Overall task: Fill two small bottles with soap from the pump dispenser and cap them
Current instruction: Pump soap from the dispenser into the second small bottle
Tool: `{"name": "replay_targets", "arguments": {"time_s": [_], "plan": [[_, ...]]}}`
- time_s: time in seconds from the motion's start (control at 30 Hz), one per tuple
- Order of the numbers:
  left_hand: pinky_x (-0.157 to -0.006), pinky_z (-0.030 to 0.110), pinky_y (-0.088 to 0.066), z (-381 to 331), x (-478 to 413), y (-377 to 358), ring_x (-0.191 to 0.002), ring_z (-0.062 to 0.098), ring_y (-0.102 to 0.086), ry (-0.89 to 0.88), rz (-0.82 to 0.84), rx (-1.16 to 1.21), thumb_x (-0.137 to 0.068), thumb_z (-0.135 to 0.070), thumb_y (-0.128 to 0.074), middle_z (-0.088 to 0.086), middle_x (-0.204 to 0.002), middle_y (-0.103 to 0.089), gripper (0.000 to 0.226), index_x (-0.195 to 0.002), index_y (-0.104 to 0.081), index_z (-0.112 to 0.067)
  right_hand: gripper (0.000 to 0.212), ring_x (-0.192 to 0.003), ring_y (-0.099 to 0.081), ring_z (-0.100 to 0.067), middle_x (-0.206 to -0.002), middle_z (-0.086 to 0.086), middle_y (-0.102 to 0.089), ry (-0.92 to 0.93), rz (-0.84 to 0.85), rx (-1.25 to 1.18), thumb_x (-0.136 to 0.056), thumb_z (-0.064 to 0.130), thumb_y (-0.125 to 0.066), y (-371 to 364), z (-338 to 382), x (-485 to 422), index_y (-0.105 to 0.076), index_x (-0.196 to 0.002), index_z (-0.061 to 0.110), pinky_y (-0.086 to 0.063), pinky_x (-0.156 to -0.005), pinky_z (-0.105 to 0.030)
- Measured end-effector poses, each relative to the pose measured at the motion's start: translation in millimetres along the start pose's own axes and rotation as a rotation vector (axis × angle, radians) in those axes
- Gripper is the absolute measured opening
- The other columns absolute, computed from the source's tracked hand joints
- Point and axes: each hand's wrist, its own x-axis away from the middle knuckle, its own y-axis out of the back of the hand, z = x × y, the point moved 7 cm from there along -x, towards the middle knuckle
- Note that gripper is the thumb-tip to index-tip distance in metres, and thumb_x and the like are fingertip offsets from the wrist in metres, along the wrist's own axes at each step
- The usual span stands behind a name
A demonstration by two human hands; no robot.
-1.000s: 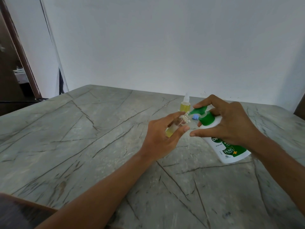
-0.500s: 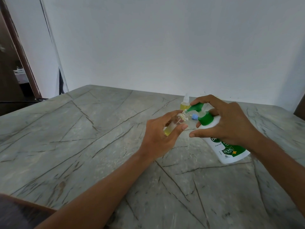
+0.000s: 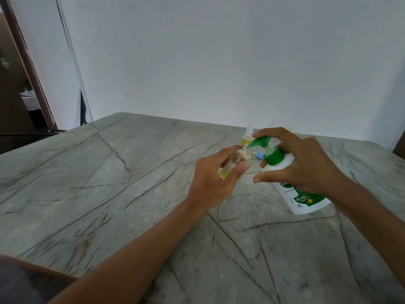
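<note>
One surface [image 3: 109, 194]: grey stone, dark veins, matte.
Pump dispenser [image 3: 304, 200]: white plastic, green pump, tilted on the surface; right hand [image 3: 306, 163] grips it, forefinger on pump head.
Left hand [image 3: 210, 178]: grips clear small bottle [image 3: 224, 172], mouth at nozzle, yellow soap low inside.
Rear bottle [image 3: 245, 140]: upright, looks full, pale tip on.
Blue cap [image 3: 260, 155]: loose behind the nozzle.
Progress: about halfway; finish filling, then cap.

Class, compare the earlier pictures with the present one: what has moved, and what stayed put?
The green pump head has risen a little under the right hand, baring its pale stem. No grip changed: the left hand still holds the small bottle at the spout, the right still grips the tilted dispenser. The second bottle and blue cap have not moved.
</note>
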Motion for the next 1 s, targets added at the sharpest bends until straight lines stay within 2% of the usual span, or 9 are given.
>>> {"name": "replay_targets", "arguments": {"time_s": [0.17, 0.33, 0.53, 0.63, 0.8, 0.9, 1.0], "plan": [[-0.073, 0.026, -0.06, -1.0, -0.4, -0.3, -0.087, 0.006, -0.07, -0.002, 0.006, -0.012, -0.09, -0.037, -0.065, -0.005, -0.104, -0.074, 0.044, -0.127, -0.064, -0.013, 0.071, -0.077, -0.064, 0.009, -0.081, 0.025, -0.066, 0.011, -0.018, -0.02, -0.05, 0.063, -0.079, 2.0, 0.2, -0.2, -0.043, -0.111, 0.057, -0.048, -0.065, -0.005], [-0.068, 0.026, -0.059, -2.4, -0.1, -4.4, -0.085, 0.006, -0.068, -0.032, 0.045, -0.043, -0.088, -0.041, -0.064, -0.007, -0.105, -0.073, 0.046, -0.126, -0.065, -0.013, 0.06, -0.078, -0.059, 0.023, -0.084, 0.033, -0.058, 0.012, -0.052, -0.05, -0.05, 0.056, -0.082, 5.6, 2.2, 1.6, -0.049, -0.1, 0.049, -0.043, -0.065, 0.002], [-0.072, 0.026, -0.06, -0.6, -0.5, -1.8, -0.086, 0.006, -0.07, -0.02, 0.018, -0.019, -0.089, -0.038, -0.065, -0.004, -0.104, -0.074, 0.046, -0.127, -0.064, -0.012, 0.072, -0.078, -0.065, 0.006, -0.085, 0.023, -0.068, -0.009, -0.006, -0.017, -0.049, 0.07, -0.074, 2.2, 0.5, 0.9, -0.043, -0.112, 0.056, -0.049, -0.065, -0.007], [-0.073, 0.028, -0.06, -0.7, -0.5, -1.5, -0.087, 0.008, -0.07, -0.025, 0.01, -0.011, -0.089, -0.037, -0.066, -0.003, -0.105, -0.074, 0.045, -0.126, -0.064, -0.011, 0.073, -0.078, -0.064, 0.006, -0.082, 0.022, -0.069, 0.015, -0.003, -0.018, -0.05, 0.069, -0.074, 1.9, 1.4, 1.7, -0.04, -0.114, 0.059, -0.047, -0.067, -0.005], [-0.072, 0.029, -0.06, -1.4, 0.2, -2.2, -0.086, 0.008, -0.07, -0.037, 0.027, -0.03, -0.088, -0.039, -0.066, -0.003, -0.106, -0.074, 0.046, -0.126, -0.064, -0.012, 0.068, -0.077, -0.067, 0.006, -0.079, 0.018, -0.07, 0.026, -0.024, -0.05, -0.05, 0.054, -0.085, 4.9, 1.9, 2.5, -0.048, -0.106, 0.051, -0.051, -0.068, -0.009], [-0.071, 0.03, -0.059, -2.3, 2.0, -6.1, -0.085, 0.009, -0.07, -0.049, 0.058, -0.037, -0.088, -0.038, -0.066, -0.003, -0.106, -0.074, 0.046, -0.125, -0.065, -0.011, 0.061, -0.077, -0.066, 0.009, -0.079, 0.024, -0.067, 0.029, -0.04, -0.072, -0.05, 0.051, -0.085, 6.4, 1.0, 3.8, -0.051, -0.1, 0.046, -0.049, -0.067, -0.005], [-0.072, 0.029, -0.06, -1.2, 1.9, -6.3, -0.087, 0.006, -0.07, -0.038, 0.049, -0.03, -0.089, -0.037, -0.067, -0.004, -0.107, -0.074, 0.045, -0.125, -0.065, -0.011, 0.063, -0.078, -0.064, 0.012, -0.078, 0.028, -0.065, 0.016, -0.023, -0.059, -0.05, 0.056, -0.083, 5.1, 0.8, 2.8, -0.049, -0.103, 0.05, -0.048, -0.066, -0.004]]}}
